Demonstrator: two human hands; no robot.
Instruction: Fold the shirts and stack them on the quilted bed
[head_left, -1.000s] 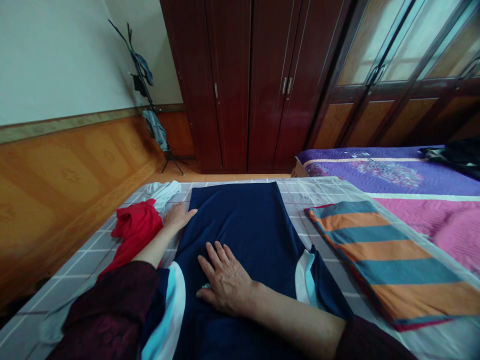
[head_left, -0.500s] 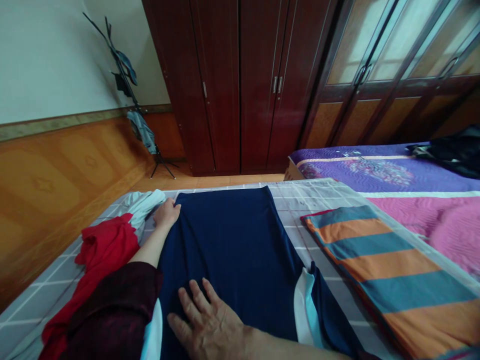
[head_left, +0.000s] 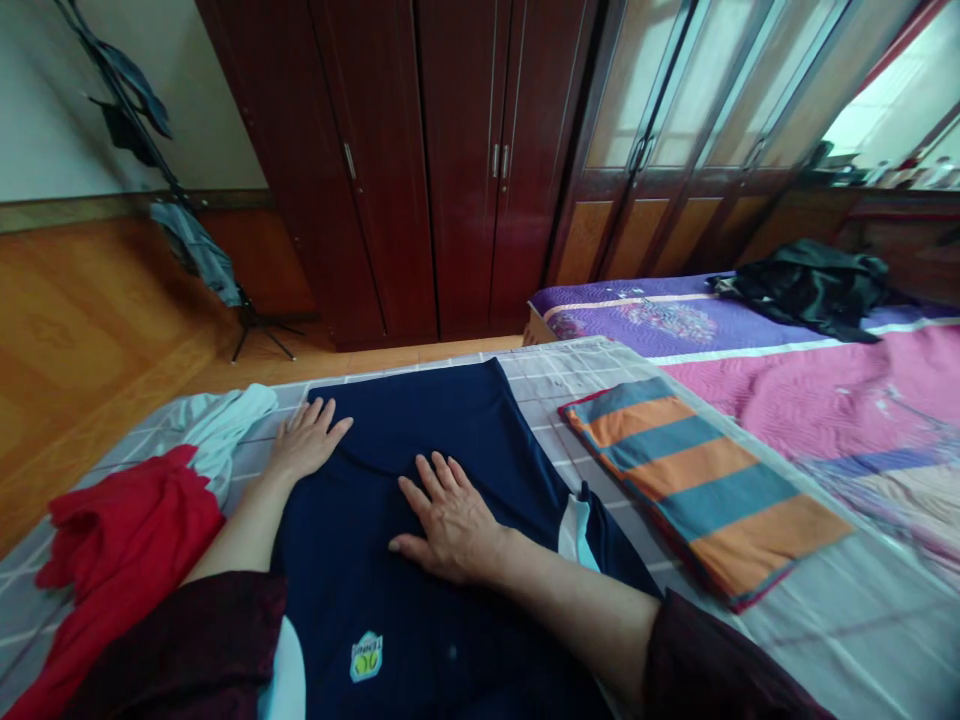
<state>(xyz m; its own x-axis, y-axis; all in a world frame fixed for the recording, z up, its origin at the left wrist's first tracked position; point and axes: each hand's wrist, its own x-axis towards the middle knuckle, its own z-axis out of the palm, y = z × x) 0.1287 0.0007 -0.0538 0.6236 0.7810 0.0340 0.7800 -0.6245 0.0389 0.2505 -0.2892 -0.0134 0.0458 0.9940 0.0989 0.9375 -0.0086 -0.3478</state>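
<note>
A dark navy shirt (head_left: pixel 420 420) lies spread on the grey checked bed cover, with pale blue and white panels at its sides and a small tennis badge near its lower part. My left hand (head_left: pixel 306 440) rests on its upper left edge with fingers spread. Flat on the middle of the shirt lies my right hand (head_left: pixel 450 520), its fingers apart too. Neither hand grips the cloth. The shirt's lower end runs out of view at the bottom.
Left of the shirt are a crumpled red garment (head_left: pixel 135 530) and a pale one (head_left: pixel 225 420). On the right lies a folded striped orange and teal garment (head_left: pixel 697 470). Beyond stand a second bed (head_left: pixel 637 315) with a black jacket (head_left: pixel 810 285), dark wardrobes (head_left: pixel 465 180) and a coat stand (head_left: pixel 165 170).
My left hand has let go of the shirt's edge and flattened on it. My right hand has moved up the shirt. The view has turned right, bringing the badge into sight.
</note>
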